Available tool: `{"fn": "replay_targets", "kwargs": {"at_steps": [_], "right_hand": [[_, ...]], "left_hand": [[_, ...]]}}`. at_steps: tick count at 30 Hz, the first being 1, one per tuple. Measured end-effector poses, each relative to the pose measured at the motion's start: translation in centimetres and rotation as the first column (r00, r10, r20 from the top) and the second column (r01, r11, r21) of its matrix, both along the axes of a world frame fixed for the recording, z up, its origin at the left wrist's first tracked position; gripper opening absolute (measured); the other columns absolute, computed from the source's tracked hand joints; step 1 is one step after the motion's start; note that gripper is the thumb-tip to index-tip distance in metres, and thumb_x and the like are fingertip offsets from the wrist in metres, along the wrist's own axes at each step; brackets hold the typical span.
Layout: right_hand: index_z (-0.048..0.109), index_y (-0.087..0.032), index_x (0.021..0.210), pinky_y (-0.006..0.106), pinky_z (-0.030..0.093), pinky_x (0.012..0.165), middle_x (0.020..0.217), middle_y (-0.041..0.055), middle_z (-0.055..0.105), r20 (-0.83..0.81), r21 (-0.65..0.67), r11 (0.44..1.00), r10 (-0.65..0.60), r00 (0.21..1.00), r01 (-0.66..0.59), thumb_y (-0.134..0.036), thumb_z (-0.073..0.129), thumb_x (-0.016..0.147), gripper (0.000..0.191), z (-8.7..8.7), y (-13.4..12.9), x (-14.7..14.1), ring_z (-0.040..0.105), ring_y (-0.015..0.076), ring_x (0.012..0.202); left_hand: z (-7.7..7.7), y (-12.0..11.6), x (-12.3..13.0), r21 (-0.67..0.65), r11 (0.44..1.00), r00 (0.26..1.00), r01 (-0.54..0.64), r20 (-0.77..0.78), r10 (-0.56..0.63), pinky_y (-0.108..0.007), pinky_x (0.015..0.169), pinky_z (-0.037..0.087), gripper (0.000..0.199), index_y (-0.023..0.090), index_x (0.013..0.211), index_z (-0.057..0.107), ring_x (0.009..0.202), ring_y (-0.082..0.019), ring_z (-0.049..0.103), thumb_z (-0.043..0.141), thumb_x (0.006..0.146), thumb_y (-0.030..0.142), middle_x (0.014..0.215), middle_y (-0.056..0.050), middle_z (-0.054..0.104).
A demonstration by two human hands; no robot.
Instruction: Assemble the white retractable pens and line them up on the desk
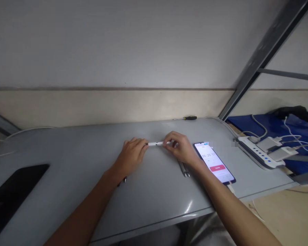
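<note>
Between my two hands a white pen (155, 144) lies sideways, just over the grey table. My left hand (133, 153) has its fingers closed around the pen's left end, where a dark part shows. At the other end, my right hand (178, 145) pinches the pen between thumb and fingers. Partly covered by the right wrist, a few slim metallic pen-like pieces (185, 171) rest on the table. Small dark pieces (123, 181) lie beside my left wrist, partly hidden by it.
A phone (215, 162) with a lit timer screen and a cable lies right of my right forearm. Farther right is a white power strip (258, 153) with plugged chargers. A screwdriver (190, 118) lies by the wall. A black flat object (15, 194) is at the left.
</note>
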State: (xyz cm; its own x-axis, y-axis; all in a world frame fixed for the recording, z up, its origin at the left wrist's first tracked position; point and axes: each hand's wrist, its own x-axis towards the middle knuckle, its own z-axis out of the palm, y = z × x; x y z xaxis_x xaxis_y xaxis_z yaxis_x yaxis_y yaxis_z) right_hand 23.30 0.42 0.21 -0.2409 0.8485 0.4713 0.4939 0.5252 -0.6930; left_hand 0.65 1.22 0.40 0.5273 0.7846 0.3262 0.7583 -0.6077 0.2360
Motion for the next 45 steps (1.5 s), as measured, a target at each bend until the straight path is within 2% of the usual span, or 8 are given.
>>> {"fn": "replay_targets", "kwargs": {"at_steps": [4, 8, 11, 17, 22, 25, 32, 45], "right_hand": [[0.07, -0.021, 0.101, 0.029, 0.046, 0.066, 0.092, 0.0059, 0.071, -0.013, -0.115, 0.993, -0.008, 1.0, 0.006, -0.029, 0.065, 0.084, 0.02, 0.2, -0.2, 0.0, 0.06, 0.0161, 0.072], [0.073, -0.019, 0.091, 0.028, 0.044, 0.065, 0.084, 0.0043, 0.072, 0.02, -0.16, 0.987, 0.024, 1.0, -0.021, -0.029, 0.055, 0.091, 0.02, 0.3, -0.2, 0.1, 0.06, 0.015, 0.069], [0.072, -0.018, 0.091, 0.025, 0.043, 0.065, 0.087, 0.0035, 0.072, -0.014, -0.124, 0.992, 0.02, 1.0, -0.022, -0.018, 0.062, 0.082, 0.012, 0.2, -0.1, 0.1, 0.061, 0.0148, 0.073], [0.064, -0.018, 0.075, 0.026, 0.04, 0.065, 0.074, 0.0014, 0.064, 0.092, 0.021, 0.997, -0.071, 0.993, 0.069, -0.012, 0.065, 0.076, 0.007, -0.2, 0.2, 0.2, 0.055, 0.0145, 0.068], [0.066, -0.019, 0.09, 0.029, 0.041, 0.069, 0.081, 0.0045, 0.066, 0.191, 0.128, 0.985, -0.137, 0.972, 0.114, -0.01, 0.063, 0.079, 0.015, -0.9, 0.7, 0.8, 0.055, 0.0186, 0.076], [0.069, -0.02, 0.094, 0.031, 0.042, 0.071, 0.086, 0.0063, 0.067, 0.242, 0.143, 0.984, -0.141, 0.96, 0.108, -0.01, 0.062, 0.08, 0.019, -1.4, 1.1, 1.4, 0.056, 0.0199, 0.079], [0.073, -0.021, 0.095, 0.032, 0.044, 0.071, 0.09, 0.0075, 0.068, 0.278, 0.152, 0.974, -0.208, 0.938, 0.171, -0.01, 0.064, 0.08, 0.021, -1.5, 1.5, 2.8, 0.058, 0.0205, 0.079], [0.069, -0.022, 0.106, 0.035, 0.043, 0.075, 0.089, 0.0078, 0.069, 0.27, 0.196, 0.977, -0.134, 0.954, 0.082, -0.018, 0.062, 0.086, 0.022, -1.4, 1.0, 1.2, 0.056, 0.0229, 0.082]], "left_hand": [[0.3, 0.0, 0.0, 0.012, 1.0, 1.0, -0.019, 0.005, 0.019, -0.034, 0.078, 0.033, 0.03, 0.02, 0.096, 0.059, 0.088, -0.02, 0.054, 0.031, 0.099, 0.03, 0.088, -0.004, 0.065], [0.3, 0.0, 0.0, 0.018, 1.0, 1.0, -0.021, -0.007, 0.021, -0.035, 0.079, 0.034, 0.029, 0.02, 0.097, 0.059, 0.089, -0.021, 0.054, 0.032, 0.099, 0.03, 0.09, -0.004, 0.065], [0.2, -0.1, 0.0, 0.019, 1.0, 1.0, -0.008, -0.007, 0.008, -0.035, 0.079, 0.034, 0.031, 0.021, 0.097, 0.06, 0.088, -0.021, 0.054, 0.031, 0.1, 0.031, 0.09, -0.004, 0.066], [0.3, -0.3, 0.1, 0.009, 1.0, 1.0, -0.018, -0.006, 0.018, -0.035, 0.079, 0.034, 0.029, 0.022, 0.098, 0.062, 0.089, -0.021, 0.055, 0.034, 0.099, 0.031, 0.09, -0.003, 0.067], [0.4, -0.3, 0.0, 0.025, 0.999, 0.999, -0.023, 0.022, 0.023, -0.036, 0.082, 0.034, 0.03, 0.027, 0.113, 0.063, 0.089, -0.021, 0.056, 0.036, 0.098, 0.029, 0.093, -0.002, 0.068], [0.3, -0.1, -0.2, 0.038, 0.999, 0.999, -0.028, 0.036, 0.027, -0.036, 0.082, 0.035, 0.033, 0.03, 0.117, 0.063, 0.088, -0.02, 0.055, 0.036, 0.098, 0.028, 0.093, -0.002, 0.069], [0.2, 0.4, -0.8, 0.083, 0.988, 0.991, -0.129, 0.039, 0.126, -0.036, 0.076, 0.034, 0.031, 0.026, 0.108, 0.064, 0.088, -0.022, 0.057, 0.035, 0.098, 0.028, 0.091, -0.004, 0.069], [-0.2, -0.1, 0.0, 0.02, 0.999, 0.999, -0.043, 0.028, 0.043, -0.036, 0.078, 0.033, 0.029, 0.027, 0.107, 0.063, 0.087, -0.021, 0.055, 0.036, 0.098, 0.027, 0.092, -0.002, 0.07]]}}
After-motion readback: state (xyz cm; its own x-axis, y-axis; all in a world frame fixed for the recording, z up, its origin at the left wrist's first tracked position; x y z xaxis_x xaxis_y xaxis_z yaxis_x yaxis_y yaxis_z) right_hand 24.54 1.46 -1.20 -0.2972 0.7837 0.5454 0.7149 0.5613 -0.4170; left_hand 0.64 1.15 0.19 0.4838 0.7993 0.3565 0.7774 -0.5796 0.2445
